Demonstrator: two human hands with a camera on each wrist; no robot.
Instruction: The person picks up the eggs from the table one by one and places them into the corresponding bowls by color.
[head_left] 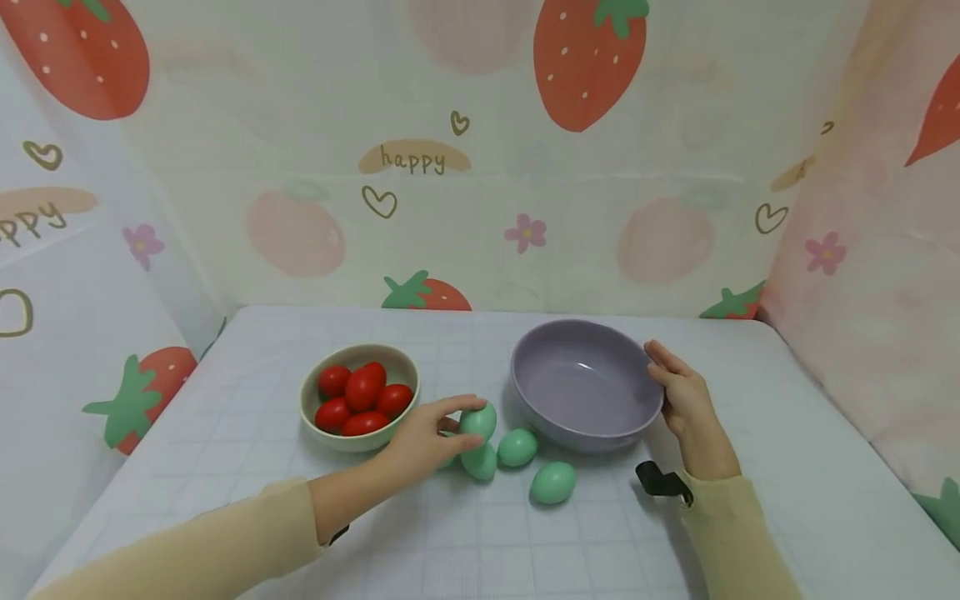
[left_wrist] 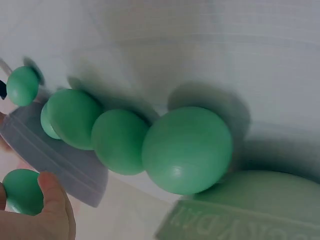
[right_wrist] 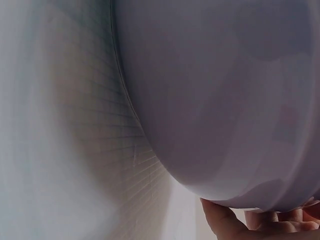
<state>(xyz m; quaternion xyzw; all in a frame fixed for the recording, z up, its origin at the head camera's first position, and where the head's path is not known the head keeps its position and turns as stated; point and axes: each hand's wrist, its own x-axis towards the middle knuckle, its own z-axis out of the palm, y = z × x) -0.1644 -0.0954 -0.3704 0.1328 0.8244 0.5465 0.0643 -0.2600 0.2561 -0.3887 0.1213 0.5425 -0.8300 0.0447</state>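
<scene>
The left hand (head_left: 423,442) pinches a green egg (head_left: 480,421) between thumb and fingers, near the loose green eggs (head_left: 553,483) left of the purple bowl (head_left: 581,379); the right hand (head_left: 690,404) grips the bowl's right side.

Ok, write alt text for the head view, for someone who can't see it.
A person's left hand pinches a green egg near more green eggs on a white table, while the right hand touches the side of a purple bowl. To the left, a pale bowl holds red eggs.

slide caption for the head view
Left hand pinches a green egg while the right hand touches a purple bowl.
</scene>
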